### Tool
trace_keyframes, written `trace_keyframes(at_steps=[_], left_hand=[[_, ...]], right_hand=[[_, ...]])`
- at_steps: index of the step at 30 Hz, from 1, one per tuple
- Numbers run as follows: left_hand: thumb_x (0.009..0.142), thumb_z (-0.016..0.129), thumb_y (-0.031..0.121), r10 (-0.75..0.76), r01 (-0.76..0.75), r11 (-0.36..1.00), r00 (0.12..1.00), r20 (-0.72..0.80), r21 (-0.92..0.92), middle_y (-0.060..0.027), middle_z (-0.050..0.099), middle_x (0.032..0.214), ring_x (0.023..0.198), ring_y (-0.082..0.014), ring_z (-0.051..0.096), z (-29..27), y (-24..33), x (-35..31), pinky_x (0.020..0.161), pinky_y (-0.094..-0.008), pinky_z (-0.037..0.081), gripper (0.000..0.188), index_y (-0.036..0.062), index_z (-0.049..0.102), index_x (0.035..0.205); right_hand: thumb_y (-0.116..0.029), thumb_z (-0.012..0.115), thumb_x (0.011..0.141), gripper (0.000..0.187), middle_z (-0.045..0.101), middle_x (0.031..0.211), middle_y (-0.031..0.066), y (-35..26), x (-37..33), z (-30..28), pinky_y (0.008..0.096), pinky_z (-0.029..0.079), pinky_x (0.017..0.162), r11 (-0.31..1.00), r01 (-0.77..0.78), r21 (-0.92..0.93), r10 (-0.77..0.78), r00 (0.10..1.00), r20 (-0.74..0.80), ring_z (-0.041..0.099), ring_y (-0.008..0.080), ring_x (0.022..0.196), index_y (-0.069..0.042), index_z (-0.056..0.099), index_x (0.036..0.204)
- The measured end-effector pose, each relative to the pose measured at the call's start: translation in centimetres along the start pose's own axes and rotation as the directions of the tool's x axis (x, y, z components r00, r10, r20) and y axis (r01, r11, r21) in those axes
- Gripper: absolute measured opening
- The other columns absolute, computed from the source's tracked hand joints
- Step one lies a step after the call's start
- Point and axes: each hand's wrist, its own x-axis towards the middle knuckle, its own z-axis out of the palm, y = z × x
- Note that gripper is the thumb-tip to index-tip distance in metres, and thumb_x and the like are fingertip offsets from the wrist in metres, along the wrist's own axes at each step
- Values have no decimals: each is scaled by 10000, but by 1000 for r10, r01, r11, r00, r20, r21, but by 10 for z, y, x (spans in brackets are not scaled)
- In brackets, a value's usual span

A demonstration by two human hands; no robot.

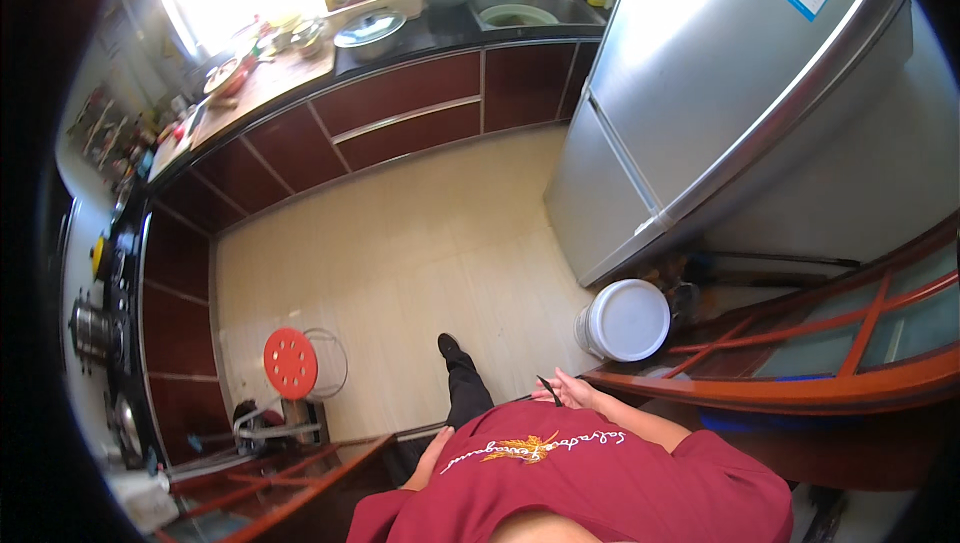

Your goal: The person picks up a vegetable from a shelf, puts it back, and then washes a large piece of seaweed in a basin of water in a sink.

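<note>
My right hand (572, 391) is out in front of my waist, just left of the wooden door frame. A thin, dark, pointed thing (549, 389) is in its fingers; its kind is too small to make out. Low at my left side, my left hand (430, 455) lies against my dark trousers beside the red shirt (610, 473), fingers stretched and holding nothing that I can see. One black shoe (449, 345) is forward on the pale floor (400, 233).
Glass-paned wooden doors (850, 381) flank me. Ahead right stand a silver fridge (690, 93) and a white lidded bucket (632, 320). A red stool (291, 364) is at left. The counter holds a lidded pan (370, 31), a sink (560, 9) and a pot (92, 331).
</note>
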Motion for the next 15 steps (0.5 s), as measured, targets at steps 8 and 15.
trace_keyframes(at_steps=[8, 15], left_hand=[[836, 464, 440, 33, -91, 765, 994, 103, 638, -166, 546, 1149, 1088, -256, 507, -112, 212, 161, 927, -335, 380, 514, 38, 535, 1148], [820, 513, 317, 127, 38, 702, 976, -177, 711, -145, 632, 894, 777, -216, 606, -134, 456, 201, 691, -322, 481, 407, -13, 582, 1049]], right_hand=[[-526, 320, 878, 565, 614, 981, 124, -52, 88, -64, 347, 458, 750, 588, -332, -738, -289, 766, -575, 593, 240, 868, -50, 583, 1028], [-459, 324, 869, 562, 610, 852, 221, -98, 108, -71, 417, 433, 791, 867, -340, -365, -200, 435, -878, 577, 358, 858, 5, 640, 855]])
